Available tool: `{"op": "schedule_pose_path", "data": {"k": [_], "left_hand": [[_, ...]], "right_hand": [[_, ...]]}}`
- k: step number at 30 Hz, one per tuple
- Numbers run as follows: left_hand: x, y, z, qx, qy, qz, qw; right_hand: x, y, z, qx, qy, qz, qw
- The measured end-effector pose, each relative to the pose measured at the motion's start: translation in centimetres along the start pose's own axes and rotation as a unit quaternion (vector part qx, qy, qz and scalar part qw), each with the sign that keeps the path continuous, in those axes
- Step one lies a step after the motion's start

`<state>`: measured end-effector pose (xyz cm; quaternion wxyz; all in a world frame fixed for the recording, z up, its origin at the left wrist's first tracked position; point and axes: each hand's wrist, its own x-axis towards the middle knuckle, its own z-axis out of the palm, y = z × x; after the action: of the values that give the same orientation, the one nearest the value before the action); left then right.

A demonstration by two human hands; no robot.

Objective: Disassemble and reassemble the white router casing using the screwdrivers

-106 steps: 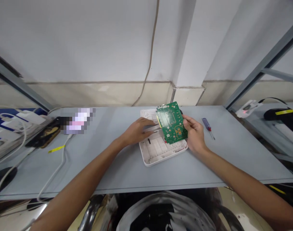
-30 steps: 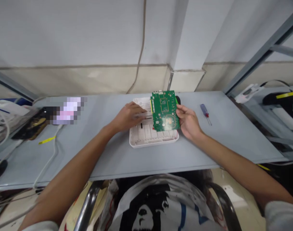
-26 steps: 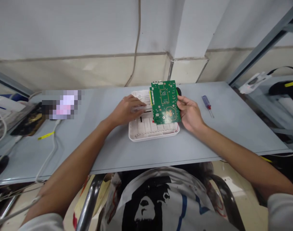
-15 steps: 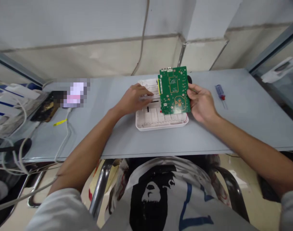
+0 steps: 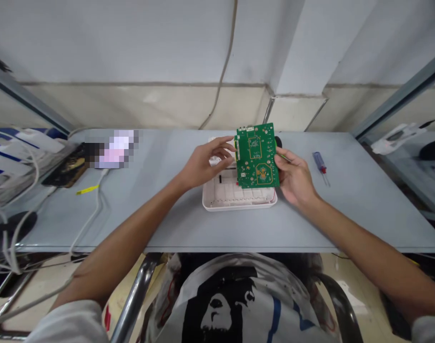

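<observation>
1. One green board [image 5: 257, 159] is held up over the case [image 5: 220, 205], hiding much of its right half; whether its lower edge touches cannot be told.
2. Two hands are on or near the board. The right hand [image 5: 296, 176] grips its right edge, thumb on the near face, so the board is just left of that hand, above the case's right side.
3. The left hand [image 5: 205, 164] is over the case's left side, fingers parted and slightly bent. The board is just right of its fingertips; contact is unclear.
4. One case, white and open side up, rests on the table [image 5: 203, 233].
5. One screwdriver [image 5: 319, 162], blue with a red collar, lies right of the case, apart from it.
6. One lit screen [image 5: 115, 150], pixelated, lies well left of the case; one dark phone [image 5: 67, 166] lies farther left.
7. One yellow tag [image 5: 87, 189] is on a white cable [image 5: 92, 219], also left of the case.
8. One wall cable [image 5: 227, 62] hangs behind the case.
</observation>
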<state>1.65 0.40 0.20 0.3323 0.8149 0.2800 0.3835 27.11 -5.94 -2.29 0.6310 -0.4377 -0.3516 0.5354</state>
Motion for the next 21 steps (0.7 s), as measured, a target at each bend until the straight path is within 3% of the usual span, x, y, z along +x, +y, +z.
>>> {"op": "schedule_pose_path", "data": {"k": [5, 9, 13, 21], "left_hand": [[0.1, -0.5, 0.5, -0.105, 0.062, -0.089, 0.989], [0.2, -0.2, 0.4, -0.157, 0.052, -0.132, 0.977], [0.1, 0.1, 0.2, -0.185, 0.061, -0.154, 0.969], [0.1, 0.3, 0.2, -0.204, 0.019, -0.148, 0.968]], "right_hand": [[-0.8, 0.2, 0.9, 0.0, -0.012, -0.016, 1.0], [-1.5, 0.2, 1.4, -0.005, -0.023, -0.037, 0.999], [-2.0, 0.1, 1.6, -0.023, -0.038, -0.063, 0.997], [-2.0, 0.4, 1.4, -0.05, -0.044, -0.091, 0.994]]}}
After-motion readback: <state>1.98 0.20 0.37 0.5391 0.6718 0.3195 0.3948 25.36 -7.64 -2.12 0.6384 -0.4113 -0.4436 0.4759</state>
